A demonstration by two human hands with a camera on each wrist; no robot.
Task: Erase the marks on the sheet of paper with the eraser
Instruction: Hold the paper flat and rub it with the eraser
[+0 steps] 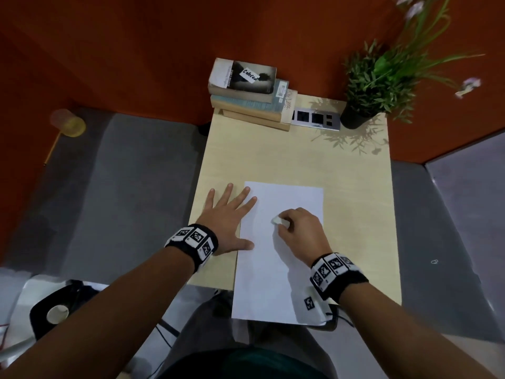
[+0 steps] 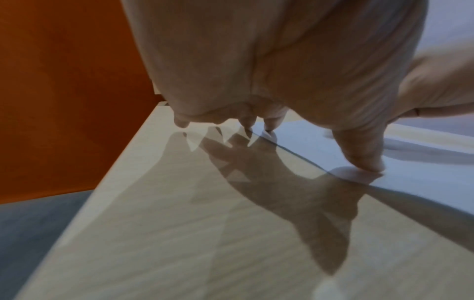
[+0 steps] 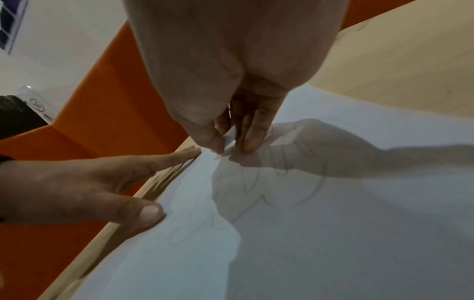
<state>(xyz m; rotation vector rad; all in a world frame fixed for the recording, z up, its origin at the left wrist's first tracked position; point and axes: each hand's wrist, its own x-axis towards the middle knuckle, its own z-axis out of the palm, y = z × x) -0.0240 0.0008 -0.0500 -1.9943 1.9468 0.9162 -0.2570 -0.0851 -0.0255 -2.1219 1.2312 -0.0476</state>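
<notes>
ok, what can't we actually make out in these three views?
- Faint pencil marks: invisible on the white paper sheet in head view; partly shadowed in right wrist view.
- Small white eraser: mostly hidden by right hand.
- Left hand fingertips: foreshortened behind the palm in left wrist view.

A white sheet of paper [image 1: 278, 269] lay on the pale wooden table [image 1: 355, 214], its near end past the table's edge. The left hand [image 1: 226, 222] lay flat with spread fingers [image 1: 247, 205], thumb and two fingertips on the sheet's left edge. The right hand [image 1: 299, 232] pinched a white eraser [image 1: 279, 221] against the paper. Stacked books [image 1: 246, 91] and a potted plant [image 1: 377, 86] stood at the far end
</notes>
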